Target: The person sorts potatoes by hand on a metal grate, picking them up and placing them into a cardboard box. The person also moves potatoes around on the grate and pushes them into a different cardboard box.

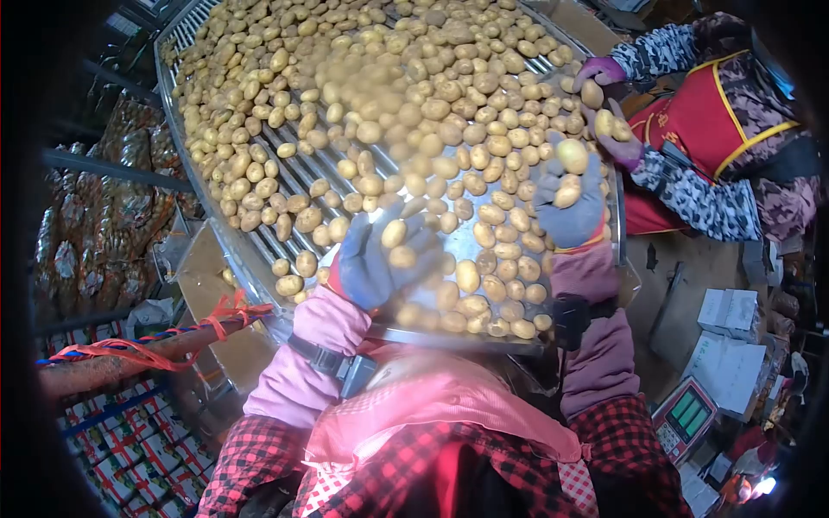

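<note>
Many potatoes (466, 276) lie in a heap and in loose rows over a metal sorting table (298, 168) with slats. My left hand (364, 263), in a grey-blue glove, is at the near left part of the table. Two potatoes rest in its curled fingers, which are partly blurred. My right hand (568, 220), gloved the same way, is near the table's right edge with its palm up. It holds two potatoes, a pale one (572, 157) at the fingertips and another on the palm. Blurred potatoes show between my hands.
Across the right edge a co-worker's purple-gloved hands (623, 148) hold potatoes. A digital scale display (686, 419) and white boxes (728, 312) are at lower right. On the left are a pole (147, 350) tied with red twine, a cardboard box (207, 274) and stacked printed cartons (134, 449).
</note>
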Tool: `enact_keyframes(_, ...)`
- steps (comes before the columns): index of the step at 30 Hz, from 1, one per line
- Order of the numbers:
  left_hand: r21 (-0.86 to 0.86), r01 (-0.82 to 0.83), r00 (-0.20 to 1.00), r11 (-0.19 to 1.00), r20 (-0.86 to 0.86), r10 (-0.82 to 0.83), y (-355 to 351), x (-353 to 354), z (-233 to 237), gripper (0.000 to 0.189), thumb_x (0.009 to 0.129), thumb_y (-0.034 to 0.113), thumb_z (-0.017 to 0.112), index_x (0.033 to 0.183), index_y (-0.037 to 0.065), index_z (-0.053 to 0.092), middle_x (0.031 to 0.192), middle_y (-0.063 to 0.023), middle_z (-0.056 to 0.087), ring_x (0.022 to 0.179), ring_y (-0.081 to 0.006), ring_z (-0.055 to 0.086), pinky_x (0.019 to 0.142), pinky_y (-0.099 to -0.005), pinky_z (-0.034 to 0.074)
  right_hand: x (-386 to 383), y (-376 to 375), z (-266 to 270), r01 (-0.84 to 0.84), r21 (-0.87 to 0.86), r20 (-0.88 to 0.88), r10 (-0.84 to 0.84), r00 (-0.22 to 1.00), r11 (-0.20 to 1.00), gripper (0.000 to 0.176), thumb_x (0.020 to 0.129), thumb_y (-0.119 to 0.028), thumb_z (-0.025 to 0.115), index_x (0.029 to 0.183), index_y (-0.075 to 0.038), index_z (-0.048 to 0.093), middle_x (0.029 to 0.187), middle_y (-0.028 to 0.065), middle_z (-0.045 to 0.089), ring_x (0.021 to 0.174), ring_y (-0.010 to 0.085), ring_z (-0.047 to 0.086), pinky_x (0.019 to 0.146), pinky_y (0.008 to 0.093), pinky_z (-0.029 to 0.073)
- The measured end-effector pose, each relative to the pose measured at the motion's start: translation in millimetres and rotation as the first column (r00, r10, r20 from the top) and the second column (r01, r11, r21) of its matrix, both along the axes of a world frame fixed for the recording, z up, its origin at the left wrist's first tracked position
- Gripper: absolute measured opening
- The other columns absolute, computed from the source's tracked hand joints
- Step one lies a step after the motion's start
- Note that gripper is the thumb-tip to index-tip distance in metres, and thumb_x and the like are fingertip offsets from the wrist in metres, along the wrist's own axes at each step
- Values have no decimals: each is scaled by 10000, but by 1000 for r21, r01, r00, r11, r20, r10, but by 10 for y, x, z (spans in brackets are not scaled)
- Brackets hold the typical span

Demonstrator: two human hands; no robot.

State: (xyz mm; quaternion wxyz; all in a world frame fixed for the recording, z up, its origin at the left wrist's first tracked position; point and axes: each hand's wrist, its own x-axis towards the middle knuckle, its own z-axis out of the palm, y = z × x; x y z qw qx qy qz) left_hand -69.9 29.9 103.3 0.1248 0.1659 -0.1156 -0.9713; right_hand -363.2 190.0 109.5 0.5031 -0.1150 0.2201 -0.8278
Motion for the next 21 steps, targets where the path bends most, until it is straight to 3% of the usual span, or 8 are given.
enact_keyframes(4,83,26,998,996,-57,-21,171,-4,34,608,1057,478,435,1569,172,315,1554,-153,412,1406,-355,436,1114,-546,421,123,221,165,194,168,197,-226,954,967,442,1061,-421,490,1276,-40,553,1026,32,599,950,139,601,831,277,559)
enact_keyframes(9,93,-14,999,996,39,11,236,44,-34,517,1064,283,496,1546,151,365,1512,-120,465,1378,-295,481,1076,-518,474,475,313,-378,56,224,123,-86,989,973,504,1061,-478,455,1266,-32,566,1086,56,614,954,155,623,844,292,568)
enact_keyframes(10,-346,17,990,938,139,33,243,78,-218,509,1064,280,496,1541,149,376,1502,-111,477,1354,-267,507,1049,-492,498,528,325,-408,15,264,147,-56,988,964,532,1061,-500,439,1270,-28,568,1098,62,617,944,159,626,838,296,570)
enact_keyframes(12,-462,26,976,886,205,79,259,116,-393,495,1065,301,495,1525,140,407,1450,-93,531,1269,-221,577,968,-431,546,591,346,-405,-93,241,305,15,952,966,588,1057,-539,416,1286,-19,567,1111,69,620,928,166,630,835,309,574)
enact_keyframes(14,-627,56,955,777,261,142,302,115,-536,489,1067,322,494,1511,130,430,1401,-81,578,1203,-197,626,912,-393,576,646,393,-249,-54,334,54,38,998,941,622,1055,-556,403,1309,-12,560,1126,82,628,939,169,637,833,333,578)
enact_keyframes(16,-542,38,972,840,216,96,314,134,-601,494,1067,348,490,1504,123,438,1370,-78,603,1178,-198,642,899,-389,581,651,412,-278,-56,387,-49,82,995,920,691,1043,-598,379,1379,-8,511,1217,123,622,1025,221,648,893,393,570)
enact_keyframes(19,152,59,995,987,-85,-46,349,194,-395,515,1068,393,476,1500,115,440,1346,-77,620,1170,-209,649,910,-401,581,690,373,-85,-40,323,18,36,999,946,725,1029,-624,370,1434,-29,458,1291,146,594,1109,279,633,942,425,557)
enact_keyframes(21,64,1,1000,998,20,-3,448,185,-163,535,1065,425,464,1506,123,431,1365,-87,610,1207,-235,628,975,-436,551,723,339,-243,33,211,-356,45,933,977,739,1019,-638,371,1443,-38,441,1315,151,573,1144,303,617,959,442,552)
